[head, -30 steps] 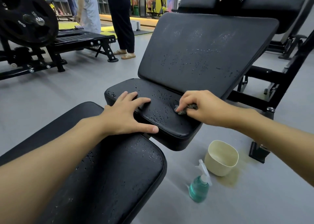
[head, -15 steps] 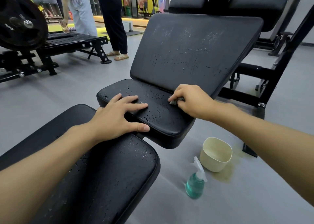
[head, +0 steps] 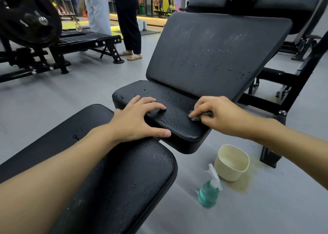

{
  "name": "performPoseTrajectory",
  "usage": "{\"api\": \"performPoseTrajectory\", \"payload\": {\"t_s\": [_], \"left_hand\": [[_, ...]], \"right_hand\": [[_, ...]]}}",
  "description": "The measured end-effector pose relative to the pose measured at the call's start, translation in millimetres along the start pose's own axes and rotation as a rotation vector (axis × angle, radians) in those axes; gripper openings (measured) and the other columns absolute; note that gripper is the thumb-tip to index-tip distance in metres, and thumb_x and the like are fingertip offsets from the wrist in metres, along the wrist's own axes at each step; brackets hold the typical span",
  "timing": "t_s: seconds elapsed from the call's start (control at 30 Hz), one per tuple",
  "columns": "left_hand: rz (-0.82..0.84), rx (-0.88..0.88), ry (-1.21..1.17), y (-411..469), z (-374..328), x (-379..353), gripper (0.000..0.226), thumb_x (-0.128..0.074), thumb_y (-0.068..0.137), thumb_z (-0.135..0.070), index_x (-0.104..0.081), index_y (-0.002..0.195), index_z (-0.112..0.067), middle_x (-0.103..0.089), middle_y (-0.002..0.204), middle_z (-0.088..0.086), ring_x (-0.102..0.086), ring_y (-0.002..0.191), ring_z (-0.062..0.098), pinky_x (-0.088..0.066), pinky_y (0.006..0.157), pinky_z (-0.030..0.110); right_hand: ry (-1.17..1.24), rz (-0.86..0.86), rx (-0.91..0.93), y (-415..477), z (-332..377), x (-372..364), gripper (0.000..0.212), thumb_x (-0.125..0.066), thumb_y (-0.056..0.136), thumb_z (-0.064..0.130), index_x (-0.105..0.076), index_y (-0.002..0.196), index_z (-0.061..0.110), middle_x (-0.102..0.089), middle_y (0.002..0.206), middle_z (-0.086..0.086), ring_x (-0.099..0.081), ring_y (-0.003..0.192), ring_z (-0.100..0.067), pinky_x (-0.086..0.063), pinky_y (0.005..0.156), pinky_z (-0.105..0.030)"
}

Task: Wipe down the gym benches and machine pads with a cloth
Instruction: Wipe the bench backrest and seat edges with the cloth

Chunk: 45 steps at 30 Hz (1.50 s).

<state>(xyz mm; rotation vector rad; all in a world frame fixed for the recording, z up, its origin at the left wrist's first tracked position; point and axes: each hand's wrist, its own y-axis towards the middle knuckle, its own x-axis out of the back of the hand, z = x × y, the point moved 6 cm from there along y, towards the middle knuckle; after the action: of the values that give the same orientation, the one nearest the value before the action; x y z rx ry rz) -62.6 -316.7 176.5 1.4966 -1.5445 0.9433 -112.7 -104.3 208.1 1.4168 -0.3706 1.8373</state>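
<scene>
**Supervisor:** What is the left hand doing?

**Operator:** My left hand (head: 140,120) is resting across the gap between the near pad (head: 115,180) and the seat pad (head: 177,127). Its fingers (head: 152,103) are lying straight and spread on the seat pad's left half. The thumb is lying along the near edge. The hand is gripping nothing and is only bracing.

**Supervisor:** Where is the cloth lying?

**Operator:** The cloth (head: 201,115) is sitting bunched on the seat pad's right half, close to the seam under the backrest pad (head: 213,56). My right hand (head: 221,116) is covering most of it. The fingertips (head: 194,115) are curling down and pinching it against the vinyl.

**Supervisor:** Which relation is governing the next stroke?

**Operator:** The beaded droplets are lying to the left of the cloth, in the strip between my two hands. The seat pad's long axis is running parallel to the seam, from its far left corner to its near right corner. I am therefore judging that the stroke needs to travel leftward along that axis, toward my left fingertips. The right hand is the nearer one, since it is holding the cloth.

**Supervisor:** Is anything obstructing that path?

**Operator:** Probably the left hand, which is occupying the stretch where the stroke would end and would need lifting clear. The backrest pad is also showing droplets, so I am judging the job to be far from complete.
</scene>
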Motion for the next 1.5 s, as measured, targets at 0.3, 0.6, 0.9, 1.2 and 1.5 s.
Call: {"api": "performPoseTrajectory", "payload": {"t_s": [0.3, 0.6, 0.9, 1.2, 1.5], "left_hand": [[0.006, 0.007, 0.019, -2.6, -2.5, 0.7, 0.094, -0.048, 0.039, -0.099, -0.037, 0.128, -0.069, -0.020, 0.154, -0.036, -0.002, 0.151, 0.005, -0.020, 0.113, 0.062], [-0.008, -0.003, 0.033, -1.9, -1.5, 0.2, 0.096, -0.047, 0.040, -0.100, -0.036, 0.130, -0.069, -0.021, 0.154, -0.036, -0.002, 0.151, 0.004, -0.020, 0.112, 0.061], [-0.021, -0.012, 0.015, -3.7, -0.3, 0.6, 0.090, -0.054, 0.047, -0.096, -0.038, 0.131, -0.068, -0.021, 0.154, -0.035, -0.002, 0.151, 0.003, -0.018, 0.113, 0.061], [-0.046, -0.016, 0.013, -3.3, 1.5, 1.1, 0.097, -0.050, 0.043, -0.099, -0.039, 0.133, -0.064, -0.022, 0.153, -0.037, -0.003, 0.150, 0.002, -0.018, 0.113, 0.059], [-0.076, -0.025, 0.006, -1.0, 4.4, 3.0, 0.107, -0.051, 0.041, -0.097, -0.041, 0.138, -0.054, -0.025, 0.153, -0.034, -0.006, 0.150, 0.001, -0.021, 0.112, 0.058]], "right_hand": [[-0.002, -0.013, 0.124, -10.4, 38.9, -17.5, 0.037, -0.053, 0.079, 0.009, -0.079, 0.101, 0.022, -0.064, 0.098, 0.005, -0.060, 0.081, -0.017, -0.048, 0.076, -0.031], [-0.035, -0.065, 0.180, -42.3, 61.8, -21.2, 0.037, -0.051, 0.080, 0.016, -0.076, 0.105, 0.026, -0.058, 0.096, 0.002, -0.060, 0.077, -0.019, -0.048, 0.067, -0.030], [-0.188, -0.202, -0.252, -4.1, -20.9, 6.3, 0.031, -0.053, 0.090, 0.009, -0.076, 0.110, 0.018, -0.052, 0.096, -0.003, -0.057, 0.089, -0.028, -0.047, 0.079, -0.035], [-0.077, -0.108, 0.105, -10.5, 40.5, -15.8, 0.027, -0.057, 0.087, 0.019, -0.077, 0.104, 0.022, -0.056, 0.088, 0.000, -0.060, 0.078, -0.025, -0.046, 0.069, -0.031], [-0.116, -0.175, 0.003, 8.5, 50.7, -20.4, 0.032, -0.054, 0.088, 0.012, -0.075, 0.110, 0.024, -0.055, 0.099, -0.004, -0.058, 0.093, -0.029, -0.047, 0.078, -0.036]]}}
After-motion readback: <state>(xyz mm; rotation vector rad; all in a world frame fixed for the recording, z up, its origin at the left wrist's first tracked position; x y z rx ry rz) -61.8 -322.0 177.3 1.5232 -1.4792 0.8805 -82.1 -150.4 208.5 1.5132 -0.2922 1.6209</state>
